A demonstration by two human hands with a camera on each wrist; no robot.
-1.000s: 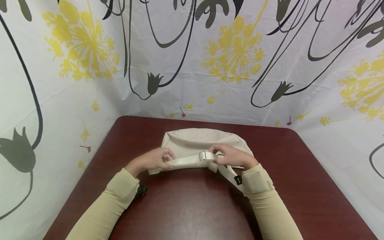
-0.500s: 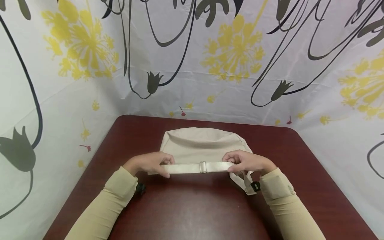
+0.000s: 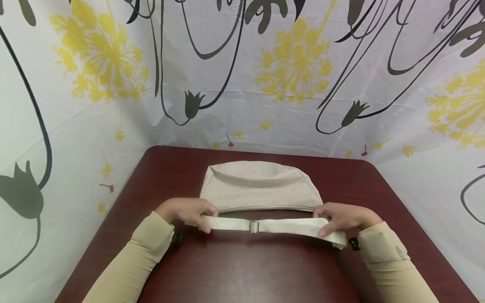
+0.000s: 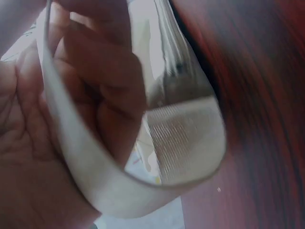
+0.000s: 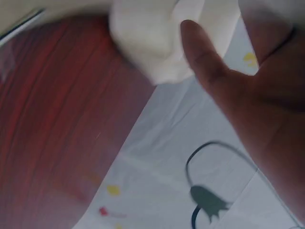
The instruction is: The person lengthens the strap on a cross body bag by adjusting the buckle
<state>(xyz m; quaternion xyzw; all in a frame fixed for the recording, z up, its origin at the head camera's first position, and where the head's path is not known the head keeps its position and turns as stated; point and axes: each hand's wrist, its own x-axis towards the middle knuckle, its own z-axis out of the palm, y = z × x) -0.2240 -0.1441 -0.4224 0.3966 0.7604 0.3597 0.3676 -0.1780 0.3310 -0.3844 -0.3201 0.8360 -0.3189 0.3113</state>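
A cream fabric bag (image 3: 261,187) lies on the dark red table, its zipper edge toward me. In front of that edge runs the bag's cream strap (image 3: 289,226), stretched sideways with a metal slide buckle (image 3: 254,227) near its middle. My left hand (image 3: 189,211) pinches the strap at its left end. At the right, my right hand (image 3: 346,219) grips it between thumb and fingers, with a folded bit hanging below. In the left wrist view the strap (image 4: 109,186) loops past the palm. The right wrist view has the thumb (image 5: 202,52) against blurred cream fabric.
The dark red table (image 3: 242,269) has rounded far corners. White cloth (image 3: 242,84) printed with yellow and grey flowers hangs behind it and along both sides. Small black bits show at both cuffs.
My right hand has moved right and toward me, drawing the strap out longer and away from the bag. My left hand has lowered slightly; the buckle has come nearer me.
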